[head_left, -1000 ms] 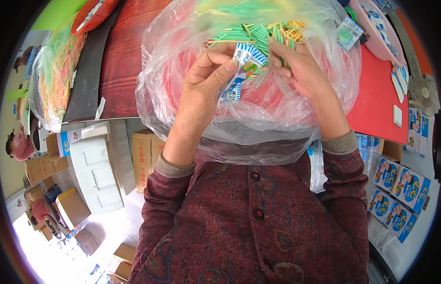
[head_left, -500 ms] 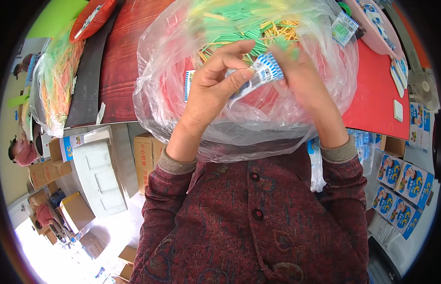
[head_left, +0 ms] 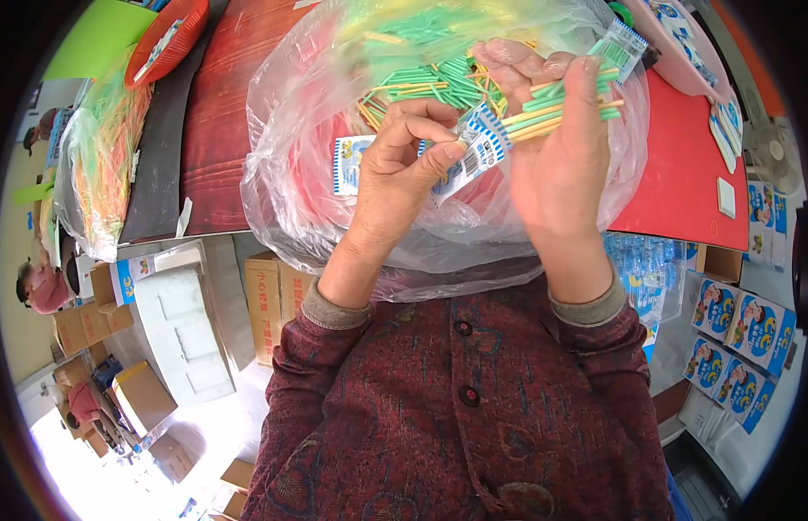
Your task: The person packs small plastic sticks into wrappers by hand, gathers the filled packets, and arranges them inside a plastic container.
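My left hand (head_left: pixel 402 169) pinches a small blue-and-white printed packet (head_left: pixel 476 161) between thumb and finger. A bunch of thin green and yellow sticks (head_left: pixel 551 115) lies across the palm of my right hand (head_left: pixel 560 161), held under the thumb. Their left ends reach the packet's upper edge; whether any are inside I cannot tell. Beneath both hands a large clear plastic bag (head_left: pixel 291 104) is spread, with a heap of loose green and yellow sticks (head_left: pixel 447 82) in it. Another printed packet (head_left: pixel 348 165) lies beside my left hand, partly hidden by it.
A filled packet (head_left: pixel 621 50) lies on the bag's far right edge. A pink basin (head_left: pixel 712 82) and a red basket (head_left: pixel 196 30) hold packets. On the left a plastic bag of sticks (head_left: pixel 109 165) rests on the red table (head_left: pixel 213 165). Boxes and people are further off.
My right hand has come out of a blur over the heap and turned palm up, now showing several sticks beside the packet. My left hand keeps its pinch and has barely moved.
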Demonstrator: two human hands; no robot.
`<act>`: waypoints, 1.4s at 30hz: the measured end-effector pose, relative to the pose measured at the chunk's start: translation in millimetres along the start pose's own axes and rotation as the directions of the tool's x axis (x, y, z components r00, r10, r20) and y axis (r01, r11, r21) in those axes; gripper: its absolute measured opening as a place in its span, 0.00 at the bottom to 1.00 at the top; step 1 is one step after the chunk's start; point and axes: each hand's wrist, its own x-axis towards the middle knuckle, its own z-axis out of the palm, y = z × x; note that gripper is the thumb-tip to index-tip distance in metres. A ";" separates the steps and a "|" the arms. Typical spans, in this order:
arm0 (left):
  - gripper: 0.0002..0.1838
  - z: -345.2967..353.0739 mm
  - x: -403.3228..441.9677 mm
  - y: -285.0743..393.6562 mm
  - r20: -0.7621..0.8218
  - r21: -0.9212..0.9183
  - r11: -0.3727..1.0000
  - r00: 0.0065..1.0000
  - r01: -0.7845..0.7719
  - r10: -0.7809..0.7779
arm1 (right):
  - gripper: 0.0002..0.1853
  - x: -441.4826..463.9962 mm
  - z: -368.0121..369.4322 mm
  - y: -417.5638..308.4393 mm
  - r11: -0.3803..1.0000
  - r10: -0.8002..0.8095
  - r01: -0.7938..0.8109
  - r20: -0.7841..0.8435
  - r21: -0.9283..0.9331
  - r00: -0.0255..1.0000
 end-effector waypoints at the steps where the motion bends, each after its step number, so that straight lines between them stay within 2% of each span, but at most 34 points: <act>1: 0.06 0.5 -0.4 -1.2 0.001 -0.002 1.000 1.000 -0.001 0.001 | 0.19 -2.0 2.3 1.5 1.000 -0.002 0.002 0.000 -0.001 1.000; 3: 0.06 1.2 -1.8 -2.6 0.013 0.013 1.000 1.000 0.005 -0.005 | 0.23 -5.8 6.0 3.8 0.986 -0.058 0.054 -0.021 -0.157 0.998; 7: 0.05 5.8 -1.6 -1.7 -0.004 -0.069 0.997 1.000 0.026 -0.027 | 0.24 -10.0 8.2 12.3 0.971 -0.141 0.130 -0.042 -0.200 0.989; 9: 0.05 7.0 -1.1 -1.1 -0.009 -0.136 0.989 0.998 0.053 -0.054 | 0.23 -14.3 7.5 12.3 0.908 -0.207 0.206 0.037 -0.364 0.978; 12: 0.05 9.2 -0.6 -2.0 -0.016 -0.162 0.985 0.998 0.055 -0.058 | 0.22 -15.4 3.6 20.7 0.927 -0.226 0.230 0.049 -0.296 0.973; 16: 0.05 9.5 0.3 -5.4 -0.029 -0.150 0.987 0.997 0.063 -0.068 | 0.22 -15.3 3.7 19.8 0.921 -0.222 0.235 0.076 -0.312 0.972; 18: 0.05 9.2 1.0 -7.4 -0.009 -0.045 0.999 1.000 0.006 -0.006 | 0.22 -15.1 7.1 16.6 0.945 -0.193 0.196 0.040 -0.263 0.980; 22: 0.05 12.7 1.2 -2.9 -0.028 -0.083 0.996 0.999 0.023 -0.026 | 0.21 -15.2 0.4 17.7 0.953 -0.125 0.129 0.030 -0.275 0.992; 24: 0.05 12.7 2.0 -4.1 -0.060 -0.134 0.990 0.996 0.051 -0.060 | 0.20 -18.3 -7.5 23.0 0.917 -0.188 0.211 0.099 -0.339 0.977; 28: 0.05 14.5 1.0 -3.4 -0.053 -0.135 0.986 0.993 0.101 -0.109 | 0.17 -22.6 -19.8 27.7 0.905 -0.194 0.246 0.180 -0.347 0.964; 31: 0.05 16.8 1.0 -3.6 -0.034 -0.126 0.990 0.997 0.064 -0.069 | 0.17 -21.4 -19.2 25.7 0.934 -0.170 0.208 0.152 -0.291 0.974; 33: 0.04 16.1 1.3 -4.2 -0.021 -0.087 0.995 0.999 0.046 -0.048 | 0.15 -20.9 -22.1 23.4 0.947 -0.064 0.120 0.192 -0.297 0.979; 34: 0.04 15.5 0.9 -4.5 -0.022 -0.087 0.995 0.999 0.046 -0.048 | 0.15 -20.9 -21.3 22.8 0.947 -0.064 0.120 0.192 -0.297 0.979; 36: 0.04 14.4 1.0 -5.0 -0.058 -0.080 0.995 0.997 0.055 -0.059 | 0.15 -19.6 -19.0 20.7 0.914 0.036 0.003 0.089 -0.405 0.995; 37: 0.04 14.0 1.1 -4.9 -0.058 -0.080 0.995 0.997 0.054 -0.059 | 0.15 -17.9 -19.3 20.5 0.914 0.035 0.004 0.089 -0.405 0.995; 40: 0.04 13.0 1.2 -4.1 -0.073 -0.092 0.993 0.994 0.078 -0.084 | 0.17 -13.0 -15.8 18.0 0.929 0.056 0.012 0.174 -0.369 0.983; 42: 0.04 13.2 1.7 -3.3 -0.087 -0.115 0.989 0.991 0.088 -0.099 | 0.21 -11.8 -7.4 13.2 0.969 0.045 -0.023 0.084 -0.245 0.995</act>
